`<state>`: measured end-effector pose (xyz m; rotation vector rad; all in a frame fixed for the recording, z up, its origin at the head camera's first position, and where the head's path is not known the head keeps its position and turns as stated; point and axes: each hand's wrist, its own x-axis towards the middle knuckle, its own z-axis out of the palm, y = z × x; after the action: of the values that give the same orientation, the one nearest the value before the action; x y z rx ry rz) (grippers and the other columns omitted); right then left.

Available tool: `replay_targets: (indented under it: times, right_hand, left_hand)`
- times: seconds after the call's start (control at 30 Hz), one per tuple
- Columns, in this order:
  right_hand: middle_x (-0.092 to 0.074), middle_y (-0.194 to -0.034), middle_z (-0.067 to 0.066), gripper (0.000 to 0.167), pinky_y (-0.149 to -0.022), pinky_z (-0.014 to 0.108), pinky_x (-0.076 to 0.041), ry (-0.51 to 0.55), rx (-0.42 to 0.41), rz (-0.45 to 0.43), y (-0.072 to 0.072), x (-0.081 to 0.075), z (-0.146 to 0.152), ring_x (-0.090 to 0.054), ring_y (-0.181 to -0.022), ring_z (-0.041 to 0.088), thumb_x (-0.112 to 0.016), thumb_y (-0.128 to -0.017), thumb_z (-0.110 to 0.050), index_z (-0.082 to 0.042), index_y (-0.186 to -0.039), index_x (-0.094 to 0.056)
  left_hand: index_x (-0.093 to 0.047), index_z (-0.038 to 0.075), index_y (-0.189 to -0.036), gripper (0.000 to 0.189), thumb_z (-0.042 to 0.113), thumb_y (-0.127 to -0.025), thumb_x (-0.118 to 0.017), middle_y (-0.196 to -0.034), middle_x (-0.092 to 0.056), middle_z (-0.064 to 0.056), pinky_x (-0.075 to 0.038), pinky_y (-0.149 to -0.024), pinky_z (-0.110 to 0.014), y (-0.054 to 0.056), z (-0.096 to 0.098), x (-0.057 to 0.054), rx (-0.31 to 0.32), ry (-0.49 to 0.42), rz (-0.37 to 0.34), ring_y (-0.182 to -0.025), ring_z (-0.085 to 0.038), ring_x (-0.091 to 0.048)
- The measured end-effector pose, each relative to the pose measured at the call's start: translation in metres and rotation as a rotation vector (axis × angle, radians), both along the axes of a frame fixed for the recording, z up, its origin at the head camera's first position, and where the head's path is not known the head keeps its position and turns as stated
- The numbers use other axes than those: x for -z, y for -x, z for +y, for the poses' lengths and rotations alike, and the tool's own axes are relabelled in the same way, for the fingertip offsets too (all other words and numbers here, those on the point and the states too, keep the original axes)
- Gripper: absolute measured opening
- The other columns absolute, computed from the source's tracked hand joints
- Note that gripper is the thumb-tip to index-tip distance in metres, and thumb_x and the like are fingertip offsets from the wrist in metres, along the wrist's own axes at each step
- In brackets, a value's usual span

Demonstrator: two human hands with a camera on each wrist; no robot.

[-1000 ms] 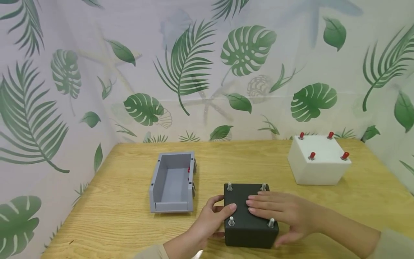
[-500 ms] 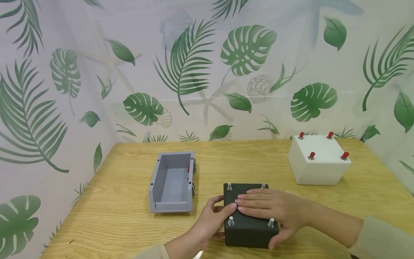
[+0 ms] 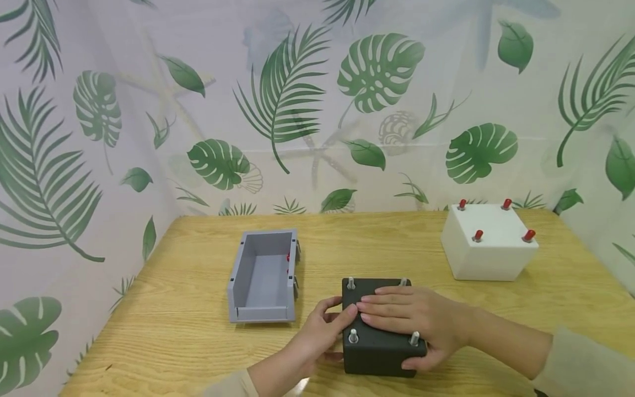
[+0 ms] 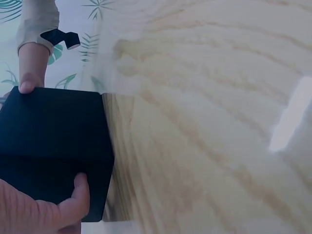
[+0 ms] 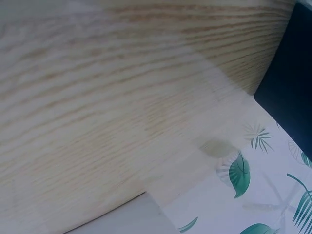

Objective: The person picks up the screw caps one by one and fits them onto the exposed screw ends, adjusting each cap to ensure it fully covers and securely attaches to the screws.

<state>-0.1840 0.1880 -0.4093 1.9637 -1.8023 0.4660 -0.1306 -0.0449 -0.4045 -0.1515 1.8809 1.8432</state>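
Observation:
A black box (image 3: 374, 358) with several upright metal studs (image 3: 353, 336) at its top corners stands on the wooden table. My left hand (image 3: 322, 328) grips its left side, thumb on the top and fingers along the side wall. Across the top lies my right hand (image 3: 421, 320), fingers straight and flat, thumb against the front near the right corner. It partly covers the far right stud. In the left wrist view a finger of the left hand (image 4: 53, 209) touches the box's wall (image 4: 53, 126). The right wrist view shows only a dark part of the box (image 5: 290, 83).
A grey bin (image 3: 263, 314) with small red pieces (image 3: 288, 257) along its right wall stands to the left. Back right is a white box (image 3: 488, 262) with red caps (image 3: 478, 235) on its corner studs. A leaf-patterned curtain (image 3: 307, 182) closes off the back.
My right hand has slid left across the top of the black box, and its thumb has come against the front. The left hand has kept its grip. The camera view has shifted slightly.

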Motion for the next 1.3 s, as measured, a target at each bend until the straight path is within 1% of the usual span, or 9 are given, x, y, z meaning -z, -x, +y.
replay_targets:
  times: [0.13,0.3,0.47,0.57,0.7,0.87,1.0,1.17,1.3]
  right_hand:
    - [-0.05,-0.138,0.017,0.07,-0.114,0.035,-0.028,-0.005,0.013,-0.01,-0.001,0.0,0.0,-0.048,-0.127,0.03,-0.048,-0.091,-0.05,0.007,-0.132,-0.049]
    - [-0.049,-0.139,0.016,0.07,-0.114,0.034,-0.026,-0.027,0.03,-0.021,-0.001,0.0,0.001,-0.047,-0.129,0.029,-0.049,-0.09,-0.05,0.006,-0.134,-0.047]
    - [-0.048,-0.14,0.015,0.071,-0.115,0.034,-0.025,-0.054,0.045,-0.027,-0.002,-0.001,0.002,-0.045,-0.13,0.027,-0.051,-0.09,-0.049,0.004,-0.135,-0.046]
    - [-0.048,-0.141,0.014,0.07,-0.115,0.033,-0.025,-0.065,0.053,-0.028,-0.003,-0.001,0.002,-0.044,-0.131,0.026,-0.051,-0.089,-0.049,0.004,-0.136,-0.046]
    - [-0.047,-0.142,0.014,0.07,-0.115,0.033,-0.024,-0.071,0.06,-0.028,-0.003,0.0,0.003,-0.043,-0.132,0.026,-0.049,-0.09,-0.048,0.004,-0.136,-0.045]
    - [-0.046,-0.142,0.014,0.07,-0.115,0.033,-0.024,-0.071,0.058,-0.028,-0.003,0.0,0.002,-0.043,-0.132,0.026,-0.048,-0.09,-0.049,0.004,-0.136,-0.045]
    - [-0.048,-0.141,0.014,0.069,-0.114,0.034,-0.025,-0.053,0.048,-0.023,-0.003,0.001,0.002,-0.044,-0.131,0.027,-0.046,-0.091,-0.049,0.004,-0.135,-0.047]
    - [-0.049,-0.139,0.015,0.067,-0.114,0.034,-0.026,-0.031,0.047,-0.034,-0.004,0.002,0.001,-0.046,-0.129,0.028,-0.045,-0.091,-0.048,0.004,-0.134,-0.048]
    - [-0.05,-0.139,0.015,0.067,-0.114,0.035,-0.027,-0.014,0.04,-0.034,-0.003,0.001,0.001,-0.047,-0.128,0.029,-0.045,-0.091,-0.048,0.004,-0.133,-0.049]
  left_hand:
    - [-0.034,0.005,-0.142,0.075,0.048,-0.087,-0.063,-0.126,-0.05,-0.017,-0.055,-0.074,-0.05,0.005,-0.007,-0.002,0.015,0.0,-0.033,-0.107,-0.026,-0.059]
    - [-0.042,0.003,-0.137,0.069,0.046,-0.087,-0.064,-0.118,-0.057,-0.014,-0.056,-0.077,-0.049,0.011,-0.017,-0.006,0.04,0.018,-0.037,-0.1,-0.023,-0.063]
    - [-0.045,-0.003,-0.135,0.057,0.028,-0.091,-0.065,-0.121,-0.058,-0.018,-0.055,-0.081,-0.047,0.017,-0.029,-0.014,0.069,-0.015,-0.016,-0.103,-0.029,-0.064]
    - [-0.044,-0.004,-0.135,0.053,0.019,-0.092,-0.063,-0.126,-0.055,-0.022,-0.055,-0.083,-0.044,0.021,-0.036,-0.021,0.088,-0.04,-0.026,-0.106,-0.03,-0.063]
    - [-0.043,-0.004,-0.137,0.048,0.013,-0.095,-0.057,-0.13,-0.053,-0.025,-0.055,-0.084,-0.041,0.028,-0.045,-0.03,0.097,-0.081,-0.054,-0.107,-0.029,-0.064]
    - [-0.041,-0.002,-0.139,0.043,0.009,-0.098,-0.05,-0.134,-0.05,-0.026,-0.053,-0.088,-0.036,0.036,-0.058,-0.038,0.058,-0.155,-0.082,-0.11,-0.029,-0.062]
    - [-0.041,-0.002,-0.139,0.044,0.009,-0.098,-0.051,-0.132,-0.052,-0.024,-0.053,-0.088,-0.032,0.046,-0.07,-0.041,0.014,-0.192,-0.1,-0.104,-0.024,-0.065]
    - [-0.044,-0.003,-0.137,0.046,0.011,-0.096,-0.056,-0.109,-0.068,-0.014,-0.054,-0.085,-0.028,0.059,-0.087,-0.042,-0.034,-0.194,-0.108,-0.092,-0.016,-0.069]
    - [-0.042,-0.005,-0.137,0.045,0.011,-0.096,-0.055,-0.096,-0.071,-0.006,-0.055,-0.083,-0.026,0.069,-0.098,-0.041,-0.061,-0.211,-0.115,-0.087,-0.013,-0.069]
